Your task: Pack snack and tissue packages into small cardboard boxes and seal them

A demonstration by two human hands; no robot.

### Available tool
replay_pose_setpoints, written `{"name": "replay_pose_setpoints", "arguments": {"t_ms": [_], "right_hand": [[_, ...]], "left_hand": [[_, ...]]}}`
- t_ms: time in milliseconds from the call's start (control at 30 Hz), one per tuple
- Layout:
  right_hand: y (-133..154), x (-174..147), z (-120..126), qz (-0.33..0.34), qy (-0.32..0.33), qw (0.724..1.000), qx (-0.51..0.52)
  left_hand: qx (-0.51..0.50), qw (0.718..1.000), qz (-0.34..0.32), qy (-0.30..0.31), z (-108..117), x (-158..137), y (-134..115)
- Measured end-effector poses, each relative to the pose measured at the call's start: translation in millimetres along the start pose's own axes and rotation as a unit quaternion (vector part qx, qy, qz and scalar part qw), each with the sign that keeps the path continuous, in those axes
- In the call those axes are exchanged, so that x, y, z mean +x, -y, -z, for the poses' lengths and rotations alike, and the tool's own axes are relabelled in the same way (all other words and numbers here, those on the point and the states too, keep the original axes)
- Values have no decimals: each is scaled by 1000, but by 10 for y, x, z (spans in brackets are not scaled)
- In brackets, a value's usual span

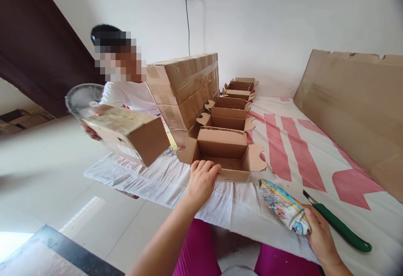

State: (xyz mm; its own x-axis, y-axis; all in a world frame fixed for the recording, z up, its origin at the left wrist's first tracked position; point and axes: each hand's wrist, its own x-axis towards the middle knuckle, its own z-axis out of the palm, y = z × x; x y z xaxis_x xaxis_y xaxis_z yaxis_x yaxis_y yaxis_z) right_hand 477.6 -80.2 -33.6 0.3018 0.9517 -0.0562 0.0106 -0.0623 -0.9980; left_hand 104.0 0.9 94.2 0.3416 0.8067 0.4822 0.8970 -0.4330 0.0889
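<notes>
My left hand [204,179] has its fingers curled over the near wall of an open cardboard box [234,175], whose side flaps stick out left and right. The inside that I can see holds nothing. My right hand [321,234] is closed around one end of a colourful printed packet [283,206], white, blue and yellow with cartoon figures, low over the cloth. A green-handled knife [343,227] lies beside my right hand, its blade pointing away to the left.
More open boxes [228,114] run back in a row towards the wall. Taped boxes [185,82] are stacked to their left. A co-worker [126,93] at the left holds a blurred cardboard box [132,131]. A large cardboard sheet [352,112] stands at the right.
</notes>
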Motion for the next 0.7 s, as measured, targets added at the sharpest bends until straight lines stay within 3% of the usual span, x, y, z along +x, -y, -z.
{"name": "replay_pose_setpoints", "arguments": {"t_ms": [167,267,400,467,500,567,633,700], "right_hand": [[40,8,-7,-12,-6,1000,0],[71,0,-8,-12,-9,1000,-8],[42,7,11,2,-10,999,-35],[3,22,24,8,-3,999,-38],[-17,29,29,10,0,999,-35],[-50,37,40,12,6,1000,-27],[-72,36,50,8,8,1000,-17],[-86,31,60,0,13,1000,-8]], "left_hand": [[-27,999,20,-29,-137,109,303],[-39,997,20,-61,-230,95,355],[-61,965,52,-250,-335,-150,33],[-128,949,-5,-288,-404,-324,-251],[-176,948,-60,-258,-449,-399,-398],[-262,946,-139,-131,-559,-491,-665],[-316,943,-100,-28,-696,-487,-862],[-359,933,-8,33,-844,-406,-985]]}}
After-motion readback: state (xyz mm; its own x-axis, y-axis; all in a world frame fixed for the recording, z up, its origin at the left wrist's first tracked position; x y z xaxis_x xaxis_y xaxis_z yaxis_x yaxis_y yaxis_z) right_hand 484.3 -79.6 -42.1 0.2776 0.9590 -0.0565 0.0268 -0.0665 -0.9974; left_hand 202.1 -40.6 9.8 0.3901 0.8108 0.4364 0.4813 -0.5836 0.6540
